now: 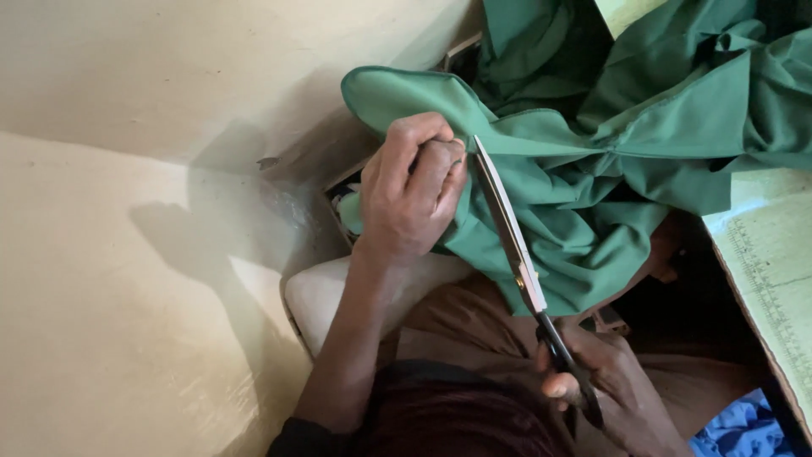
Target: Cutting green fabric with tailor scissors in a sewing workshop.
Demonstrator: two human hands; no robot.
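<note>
Green fabric (592, 169): heaped over lap, running up to table edge (761, 245) at right. Left hand (410, 190): fingers clenched, pinching fabric hem taut. Scissors (512, 228): blades nearly closed, tips at pinch. Right hand (605, 381): fingers curled through black handles. I judge: hold tension, snip short.

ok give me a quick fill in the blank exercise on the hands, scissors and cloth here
1. The left hand pinches a fold of ____ fabric.
2. The right hand holds a pair of ____ by the black handles.
3. The blade tips lie beside the ____ hand.
4. Blue cloth shows at the lower ____ corner.

Missing words: green; scissors; left; right
</note>
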